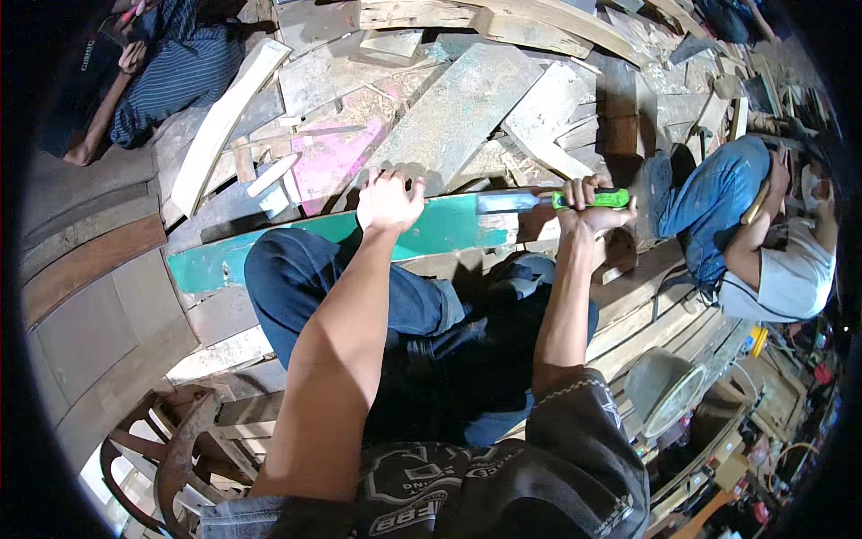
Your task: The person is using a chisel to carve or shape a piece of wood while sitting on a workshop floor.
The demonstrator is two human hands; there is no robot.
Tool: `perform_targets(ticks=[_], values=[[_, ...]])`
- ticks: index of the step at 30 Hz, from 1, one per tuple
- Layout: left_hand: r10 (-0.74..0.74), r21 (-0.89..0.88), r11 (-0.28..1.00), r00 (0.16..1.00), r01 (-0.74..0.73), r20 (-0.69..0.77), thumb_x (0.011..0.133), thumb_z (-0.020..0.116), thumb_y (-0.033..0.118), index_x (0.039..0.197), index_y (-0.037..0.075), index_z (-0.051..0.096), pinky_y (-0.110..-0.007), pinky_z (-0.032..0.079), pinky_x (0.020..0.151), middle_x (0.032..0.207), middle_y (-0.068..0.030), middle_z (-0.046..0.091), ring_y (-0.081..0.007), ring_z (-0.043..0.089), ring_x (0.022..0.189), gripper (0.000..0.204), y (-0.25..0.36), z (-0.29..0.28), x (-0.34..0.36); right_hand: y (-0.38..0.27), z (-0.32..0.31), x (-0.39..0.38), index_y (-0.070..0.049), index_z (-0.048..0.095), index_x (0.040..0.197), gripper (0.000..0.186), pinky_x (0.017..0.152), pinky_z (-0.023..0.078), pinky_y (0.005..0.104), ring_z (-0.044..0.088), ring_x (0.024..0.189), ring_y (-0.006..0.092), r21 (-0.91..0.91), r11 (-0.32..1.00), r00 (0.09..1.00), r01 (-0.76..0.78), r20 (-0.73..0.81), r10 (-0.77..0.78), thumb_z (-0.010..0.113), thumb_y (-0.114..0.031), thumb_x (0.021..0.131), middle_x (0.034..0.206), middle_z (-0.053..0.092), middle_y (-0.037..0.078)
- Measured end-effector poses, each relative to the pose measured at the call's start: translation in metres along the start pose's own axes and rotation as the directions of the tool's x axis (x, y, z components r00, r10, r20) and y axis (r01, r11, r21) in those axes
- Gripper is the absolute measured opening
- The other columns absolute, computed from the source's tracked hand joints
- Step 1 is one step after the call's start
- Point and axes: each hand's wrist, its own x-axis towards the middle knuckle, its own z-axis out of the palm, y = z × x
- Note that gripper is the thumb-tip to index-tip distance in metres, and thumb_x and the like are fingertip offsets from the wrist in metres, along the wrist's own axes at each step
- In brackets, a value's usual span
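Cataloguing the right hand (595, 218): what does it grasp?

The handle of one green-and-black-handled tool (558, 199) with a flat grey blade; blade over the right end of one long teal-painted wooden plank (449, 225).

The left hand (391, 203)?

At the plank's far edge, fingers bent; whether it clamps, cannot tell.

Beyond the plank?

One pink-painted flat board (334, 163); right of that, one broad weathered grey board (467, 101).
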Motion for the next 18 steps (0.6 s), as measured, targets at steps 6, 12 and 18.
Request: perform_targets(ticks=[6, 12, 18], values=[[0.016, -0.006, 1.000, 1.000, -0.016, -0.023, 0.086, 0.056, 0.038, 0.095, 0.004, 0.069, -0.045, 0.050, 0.086, 0.103, -0.0130, 0.067, -0.0325, 0.056, 0.106, 0.037, 0.010, -0.012, -0.002, -0.015, -0.009, 0.010, -0.003, 0.055, 0.063, 0.076, 0.037, 0.018, 0.0287, 0.024, 0.036, 0.0141, -0.060, 0.997, 0.991, 0.052, 0.125, -0.044, 0.034, -0.075, 0.078, 0.045, 0.031, 0.001], [-0.005, 0.009, 1.000, 1.000, 0.005, 0.019, 0.087, 0.055, 0.039, 0.096, 0.007, 0.069, -0.045, 0.050, 0.088, 0.104, -0.0126, 0.067, -0.0319, 0.056, 0.107, 0.037, 0.010, -0.008, 0.000, -0.031, -0.007, 0.017, -0.003, 0.059, 0.065, 0.078, 0.037, 0.021, 0.0276, 0.028, 0.035, 0.0139, -0.078, 0.996, 0.994, 0.051, 0.095, -0.044, 0.036, -0.077, 0.074, 0.043, 0.033, 0.001], [-0.019, 0.019, 1.000, 1.000, 0.019, 0.022, 0.087, 0.053, 0.039, 0.099, 0.008, 0.068, -0.047, 0.049, 0.089, 0.106, -0.0129, 0.067, -0.0328, 0.056, 0.109, 0.037, 0.008, -0.010, -0.002, -0.035, -0.012, 0.023, -0.002, 0.057, 0.063, 0.077, 0.038, 0.021, 0.0275, 0.027, 0.035, 0.0142, -0.082, 0.996, 0.998, 0.029, 0.050, -0.025, 0.038, -0.076, 0.073, 0.044, 0.032, 0.001]])
